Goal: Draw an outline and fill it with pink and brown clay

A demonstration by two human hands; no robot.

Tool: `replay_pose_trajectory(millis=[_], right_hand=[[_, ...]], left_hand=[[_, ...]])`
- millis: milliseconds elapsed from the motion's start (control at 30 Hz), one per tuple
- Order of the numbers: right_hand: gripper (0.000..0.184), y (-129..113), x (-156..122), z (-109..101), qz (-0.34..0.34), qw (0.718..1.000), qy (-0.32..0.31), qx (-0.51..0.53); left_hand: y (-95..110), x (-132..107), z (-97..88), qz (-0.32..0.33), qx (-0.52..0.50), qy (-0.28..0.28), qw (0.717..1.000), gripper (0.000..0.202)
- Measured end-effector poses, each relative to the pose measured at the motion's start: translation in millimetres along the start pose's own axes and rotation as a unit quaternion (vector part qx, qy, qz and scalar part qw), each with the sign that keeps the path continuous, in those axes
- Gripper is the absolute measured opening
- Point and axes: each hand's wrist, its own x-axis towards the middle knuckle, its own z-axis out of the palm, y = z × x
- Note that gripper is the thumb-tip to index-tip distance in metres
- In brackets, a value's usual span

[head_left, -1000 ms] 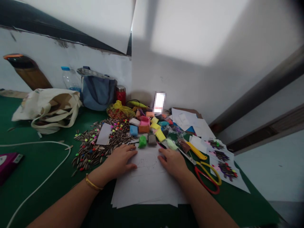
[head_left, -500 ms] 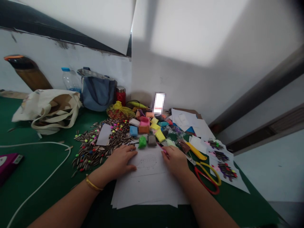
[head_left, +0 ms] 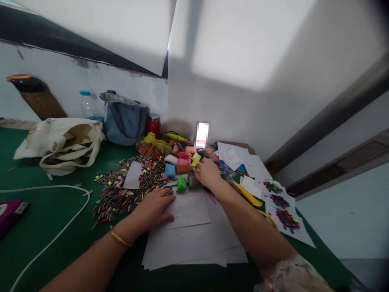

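Observation:
My left hand [head_left: 156,209] rests open on the left side of a small sheet with a pencil-like line drawing [head_left: 190,213]. This sheet lies on a stack of white paper [head_left: 194,247]. My right hand [head_left: 208,174] reaches over a heap of coloured, clay-like packets, its fingers bent down beside a yellow packet [head_left: 196,159]. Its fingertips are mostly hidden, so a grip cannot be made out. Near it are a green packet [head_left: 181,184], a grey packet [head_left: 193,181] and a brown packet [head_left: 183,168]. A slim pink pen-like thing [head_left: 210,196] lies under my right wrist.
Striped sunflower seeds [head_left: 117,198] mixed with coloured balls spread at left. A yellow cutter [head_left: 251,195] and partly hidden scissors [head_left: 269,219] lie right, beside a sheet with seed hedgehogs [head_left: 304,235]. Bags, bottles and a bright phone-like screen [head_left: 202,134] stand behind. A white cable [head_left: 60,229] crosses the left.
My right hand has left the pink pen-like thing and moved forward to the packets, its forearm now covering much of the scissors. The drawing sheet sits slightly turned. My left hand stays put.

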Motion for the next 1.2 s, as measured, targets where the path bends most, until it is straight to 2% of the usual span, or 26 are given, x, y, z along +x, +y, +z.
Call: replay_pose_trajectory(millis=[67,167,300,367,500,600,667,700,767,833,933,1067,1133,1200], right_hand=[[0.018,2,7,10,0.011,0.999,0.006,0.033],[0.018,13,11,18,0.045,0.987,0.070,0.138],[0.022,26,9,15,0.054,0.935,0.199,0.289],[0.023,26,4,8,0.048,0.909,0.237,0.340],[0.022,9,-22,-12,0.029,0.882,0.231,0.409],[0.019,-12,-53,-27,-0.008,0.886,0.203,0.416],[0.014,-25,-75,-34,-0.037,0.894,0.204,0.397],[0.013,-31,-84,-35,-0.056,0.902,0.196,0.379],[0.012,-41,-100,-34,-0.097,0.914,0.189,0.347],[0.013,-49,-109,-29,-0.135,0.914,0.189,0.333],[0.013,-58,-116,-20,-0.160,0.908,0.192,0.335],[0.010,-61,-118,-14,-0.166,0.901,0.187,0.354],[0.023,-60,-118,-13,-0.147,0.900,0.192,0.364],[0.045,-56,-118,-10,-0.130,0.903,0.188,0.364]], left_hand=[[1,0,-1.2,0.000,0.006,-0.003,1.000,0.062],[2,-1,-2.1,-0.001,0.009,-0.003,1.000,0.062],[2,-2,-1.7,-0.004,0.005,0.000,1.000,0.061],[2,-2,-1.8,-0.004,-0.005,0.005,1.000,0.059],[4,-3,-4.2,-0.003,-0.026,0.040,0.999,0.056],[10,-4,-6.2,-0.014,-0.072,0.131,0.989,0.044],[18,-5,-6.2,-0.027,-0.150,0.196,0.969,0.035],[23,-6,-5.7,-0.031,-0.206,0.208,0.956,0.032],[33,-7,-3.3,-0.038,-0.352,0.190,0.916,0.031],[42,-7,-0.1,-0.050,-0.488,0.158,0.857,0.033],[51,-6,3.3,-0.075,-0.566,0.149,0.807,0.030],[54,-5,2.6,-0.099,-0.596,0.139,0.784,0.022],[54,-6,1.0,-0.100,-0.604,0.127,0.781,0.021],[54,-6,-0.3,-0.097,-0.608,0.118,0.779,0.022]])
